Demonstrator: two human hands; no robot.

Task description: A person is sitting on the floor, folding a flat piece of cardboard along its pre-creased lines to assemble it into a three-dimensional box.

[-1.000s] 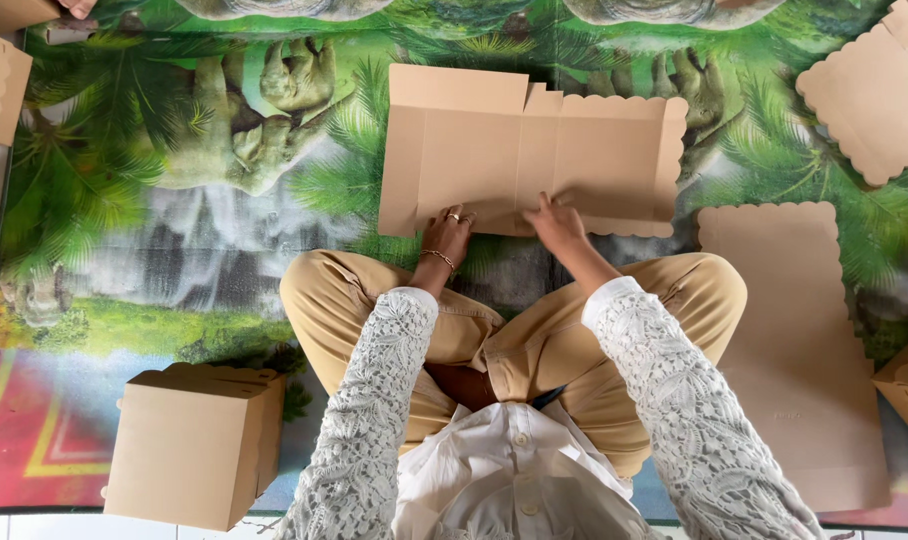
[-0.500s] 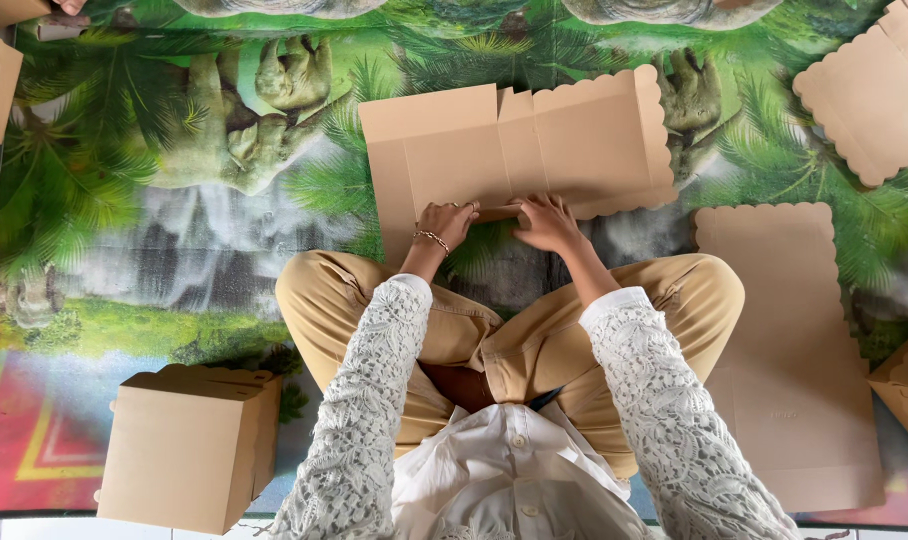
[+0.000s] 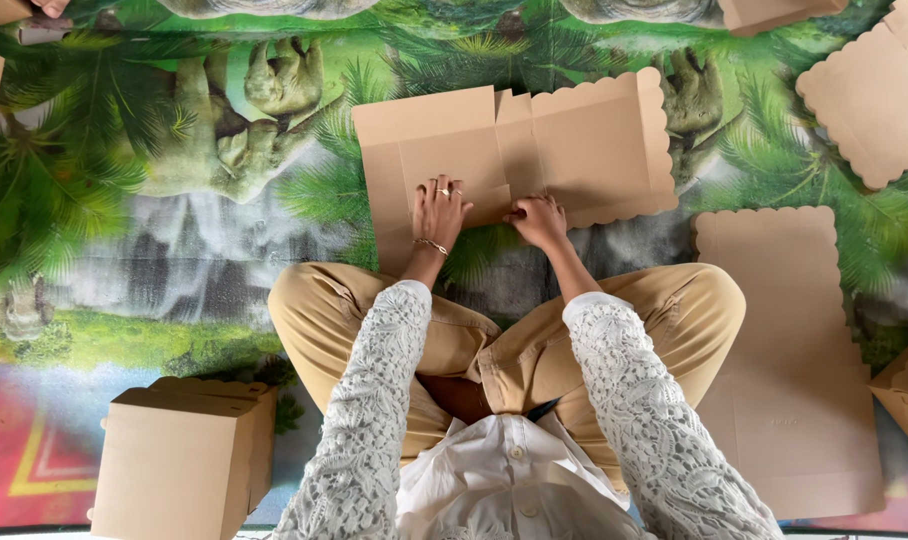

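At seven o'clock, closest in, stands an assembled plain brown cardboard box (image 3: pixel 182 457) on the jungle-printed floor mat (image 3: pixel 124 200). At four o'clock a flat tan cardboard sheet with a scalloped top edge (image 3: pixel 784 360) lies beside the crossed knee. Straight ahead at twelve, the left hand (image 3: pixel 437 212) lies flat, fingers (image 3: pixel 444 188) slightly spread, on the unfolded brown cardboard box blank with scalloped flaps (image 3: pixel 574 140). The right hand (image 3: pixel 539 218) curls its fingers over the blank's near edge. Another scalloped cardboard blank (image 3: pixel 874 90) rests at two o'clock.
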